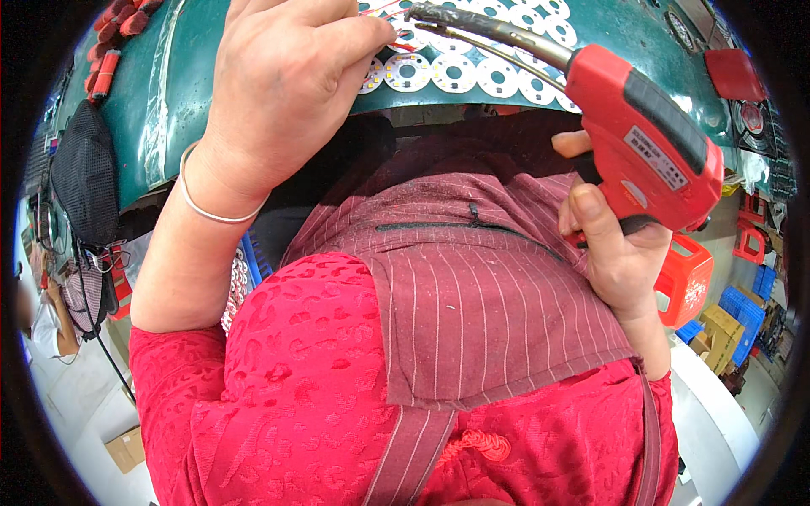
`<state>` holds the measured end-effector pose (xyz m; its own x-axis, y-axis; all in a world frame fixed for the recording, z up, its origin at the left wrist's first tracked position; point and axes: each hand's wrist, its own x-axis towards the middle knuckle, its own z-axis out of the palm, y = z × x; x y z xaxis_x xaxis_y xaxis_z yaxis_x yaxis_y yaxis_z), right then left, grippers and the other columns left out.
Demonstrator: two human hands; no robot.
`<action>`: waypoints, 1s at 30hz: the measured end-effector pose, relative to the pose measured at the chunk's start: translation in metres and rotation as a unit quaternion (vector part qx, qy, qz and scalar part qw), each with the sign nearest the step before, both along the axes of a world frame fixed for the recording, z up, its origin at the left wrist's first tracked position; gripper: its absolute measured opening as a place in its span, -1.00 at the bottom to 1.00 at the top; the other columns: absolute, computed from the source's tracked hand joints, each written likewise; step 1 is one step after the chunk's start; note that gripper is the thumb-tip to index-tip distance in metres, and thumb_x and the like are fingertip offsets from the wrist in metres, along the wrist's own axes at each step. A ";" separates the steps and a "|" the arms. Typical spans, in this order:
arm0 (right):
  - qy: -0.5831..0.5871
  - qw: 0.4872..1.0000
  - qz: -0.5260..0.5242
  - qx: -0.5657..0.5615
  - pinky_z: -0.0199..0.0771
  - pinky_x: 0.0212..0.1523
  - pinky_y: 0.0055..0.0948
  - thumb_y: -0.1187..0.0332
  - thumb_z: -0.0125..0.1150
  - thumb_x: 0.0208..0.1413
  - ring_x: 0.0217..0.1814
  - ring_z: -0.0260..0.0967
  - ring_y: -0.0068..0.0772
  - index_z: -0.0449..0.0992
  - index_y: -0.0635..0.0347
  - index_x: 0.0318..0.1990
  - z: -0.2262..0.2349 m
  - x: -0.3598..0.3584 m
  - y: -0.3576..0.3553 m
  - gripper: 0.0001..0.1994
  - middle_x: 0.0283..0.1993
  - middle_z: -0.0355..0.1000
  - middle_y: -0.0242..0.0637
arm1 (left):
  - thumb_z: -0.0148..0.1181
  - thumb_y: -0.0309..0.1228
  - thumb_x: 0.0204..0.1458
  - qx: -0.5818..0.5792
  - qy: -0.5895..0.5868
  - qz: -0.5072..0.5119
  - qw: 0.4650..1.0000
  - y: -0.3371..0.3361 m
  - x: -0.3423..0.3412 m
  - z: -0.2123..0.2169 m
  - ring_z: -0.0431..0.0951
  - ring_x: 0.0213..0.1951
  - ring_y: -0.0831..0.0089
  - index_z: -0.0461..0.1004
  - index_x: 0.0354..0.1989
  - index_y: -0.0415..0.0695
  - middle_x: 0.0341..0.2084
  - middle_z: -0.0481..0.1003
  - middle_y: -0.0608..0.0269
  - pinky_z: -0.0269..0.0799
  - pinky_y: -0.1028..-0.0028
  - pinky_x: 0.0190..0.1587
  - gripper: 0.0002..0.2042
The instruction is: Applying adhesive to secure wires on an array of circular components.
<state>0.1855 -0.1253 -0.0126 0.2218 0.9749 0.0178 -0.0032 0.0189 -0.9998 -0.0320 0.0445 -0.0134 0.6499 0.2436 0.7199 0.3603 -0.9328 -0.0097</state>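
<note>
In my right hand (614,240) is a red and black soldering gun (633,139), its handle wrapped by my fingers. The gun's dark, worn tip reaches left over the rows of round white circuit boards (453,72) on the green tabletop (192,59). Close to that tip, my left hand (291,84) is closed in a pinch. A thin red wire (390,10) runs from its fingertips toward the tip. The fingers partly hide the boards under them, so I cannot tell whether wire and tip touch.
Bundles of red wire (105,74) lie at the table's far left. A black mesh cap (87,164) hangs by the left edge. A dark red box (732,74) is at the far right. Beyond my right arm stand a red plastic stool (685,282) and blue crates (742,320).
</note>
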 end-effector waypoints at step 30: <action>-0.005 0.999 0.018 0.034 0.43 -0.36 -0.67 0.59 0.24 0.10 -0.34 0.39 -0.69 0.35 0.30 0.16 -0.007 0.011 -0.007 -0.56 0.03 0.49 -0.13 | 0.31 -0.61 -0.31 0.055 -0.027 0.004 0.998 0.002 -0.001 -0.009 0.40 -0.36 0.24 0.52 -0.52 -0.16 -0.56 0.40 0.28 0.31 0.33 -0.23 -0.86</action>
